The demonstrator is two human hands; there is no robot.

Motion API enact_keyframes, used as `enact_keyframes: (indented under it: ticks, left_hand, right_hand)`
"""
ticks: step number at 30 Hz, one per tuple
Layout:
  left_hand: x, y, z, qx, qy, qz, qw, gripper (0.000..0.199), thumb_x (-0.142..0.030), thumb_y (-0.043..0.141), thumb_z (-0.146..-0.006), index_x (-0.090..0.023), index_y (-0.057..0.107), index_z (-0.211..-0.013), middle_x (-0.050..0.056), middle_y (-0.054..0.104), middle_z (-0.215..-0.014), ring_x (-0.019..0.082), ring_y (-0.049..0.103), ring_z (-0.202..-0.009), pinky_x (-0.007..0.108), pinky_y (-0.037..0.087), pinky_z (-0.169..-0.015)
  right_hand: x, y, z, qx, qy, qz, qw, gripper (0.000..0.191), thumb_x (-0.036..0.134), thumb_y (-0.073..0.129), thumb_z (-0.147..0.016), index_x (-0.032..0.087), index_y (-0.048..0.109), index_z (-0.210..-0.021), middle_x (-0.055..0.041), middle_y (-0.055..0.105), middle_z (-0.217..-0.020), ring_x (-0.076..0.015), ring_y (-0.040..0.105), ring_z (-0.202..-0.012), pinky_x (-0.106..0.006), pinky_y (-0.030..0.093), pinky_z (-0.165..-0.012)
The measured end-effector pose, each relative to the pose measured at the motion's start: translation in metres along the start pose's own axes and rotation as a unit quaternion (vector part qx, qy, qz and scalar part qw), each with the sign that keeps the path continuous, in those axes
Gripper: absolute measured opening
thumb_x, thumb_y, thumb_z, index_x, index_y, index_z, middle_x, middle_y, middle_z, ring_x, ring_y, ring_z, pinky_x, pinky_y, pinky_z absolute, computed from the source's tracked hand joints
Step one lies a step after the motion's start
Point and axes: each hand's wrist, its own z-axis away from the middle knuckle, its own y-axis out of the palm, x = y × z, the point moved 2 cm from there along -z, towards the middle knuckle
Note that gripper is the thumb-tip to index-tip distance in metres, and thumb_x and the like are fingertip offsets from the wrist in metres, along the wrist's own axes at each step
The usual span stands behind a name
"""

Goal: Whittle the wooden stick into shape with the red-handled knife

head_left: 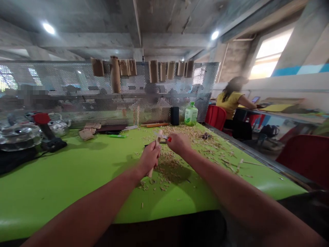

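Where clear plastic containers [19, 137] sit at the far left of the green surface [51, 192], the left hand [149, 157] clenches a pale wooden stick [151, 171] upright, and just beside it the right hand [179, 144] grips a small red-handled knife [163, 137] against the stick's top. Wood shavings [167, 164] litter the surface, reaching a green-capped plastic bottle [191, 116] of pale green liquid.

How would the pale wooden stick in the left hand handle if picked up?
The wooden stick in the left hand looks stiff, since it stays straight either side of the grip. It is probably light for its size, being pale, shaved wood. Its slim shape suggests it might roll if set down.
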Motion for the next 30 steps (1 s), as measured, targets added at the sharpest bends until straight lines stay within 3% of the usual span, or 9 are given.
enact_keyframes:
  ticks: [3, 15, 20, 22, 25, 30]
  left_hand:
    - [-0.006, 0.002, 0.006, -0.003, -0.007, 0.001, 1.000, 0.016, -0.030, 0.044, -0.095, -0.022, 0.043, -0.082, -0.009, 0.042, -0.061, 0.004, 0.034, -0.033, 0.017, 0.028, -0.032]
    - [-0.008, 0.004, 0.009, 0.024, -0.027, 0.005, 0.999, 0.011, -0.030, 0.044, -0.096, -0.021, 0.046, -0.090, -0.009, 0.042, -0.062, 0.003, 0.031, -0.033, 0.018, 0.026, -0.033]
    - [-0.015, 0.010, 0.024, 0.095, 0.003, 0.027, 0.995, 0.017, -0.036, 0.047, -0.096, -0.020, 0.049, -0.101, -0.009, 0.041, -0.063, 0.004, 0.031, -0.036, 0.017, 0.028, -0.033]
    - [-0.015, 0.010, 0.023, 0.098, 0.011, 0.055, 0.994, 0.017, -0.037, 0.046, -0.097, -0.020, 0.049, -0.101, -0.009, 0.041, -0.063, 0.003, 0.031, -0.036, 0.016, 0.029, -0.033]
    - [-0.009, 0.005, 0.013, 0.057, 0.002, 0.086, 0.995, 0.013, -0.033, 0.045, -0.096, -0.021, 0.046, -0.094, -0.010, 0.042, -0.063, 0.003, 0.031, -0.034, 0.017, 0.029, -0.032]
    - [0.001, -0.001, 0.001, 0.028, 0.007, 0.083, 0.996, 0.014, -0.033, 0.046, -0.095, -0.022, 0.043, -0.087, -0.010, 0.042, -0.062, 0.003, 0.032, -0.033, 0.017, 0.027, -0.031]
  right_hand:
    - [0.012, 0.002, 0.004, 0.011, -0.015, 0.010, 1.000, 0.033, 0.033, 0.047, -0.092, 0.021, 0.076, -0.099, -0.0123, 0.076, -0.097, -0.0218, 0.069, -0.088, -0.027, 0.045, -0.074]
    - [-0.003, 0.000, -0.010, 0.002, 0.017, 0.018, 1.000, 0.033, 0.031, 0.047, -0.092, 0.020, 0.077, -0.103, -0.0142, 0.076, -0.100, -0.0232, 0.070, -0.094, -0.028, 0.047, -0.081]
    - [-0.061, -0.004, -0.029, 0.032, 0.213, -0.029, 0.976, 0.036, 0.030, 0.047, -0.092, 0.016, 0.076, -0.109, -0.0184, 0.074, -0.110, -0.0293, 0.070, -0.099, -0.032, 0.049, -0.078]
    - [-0.076, -0.009, -0.030, 0.014, 0.234, -0.027, 0.972, 0.038, 0.032, 0.045, -0.094, 0.017, 0.076, -0.111, -0.0179, 0.073, -0.111, -0.0299, 0.069, -0.101, -0.033, 0.049, -0.078]
    - [-0.063, -0.010, -0.023, -0.018, 0.175, -0.020, 0.984, 0.039, 0.036, 0.044, -0.095, 0.020, 0.076, -0.110, -0.0151, 0.075, -0.106, -0.0269, 0.070, -0.097, -0.031, 0.047, -0.077]
    - [-0.004, 0.001, -0.007, -0.006, 0.027, -0.002, 1.000, 0.033, 0.036, 0.048, -0.092, 0.020, 0.076, -0.101, -0.0117, 0.076, -0.097, -0.0224, 0.069, -0.088, -0.027, 0.044, -0.072]
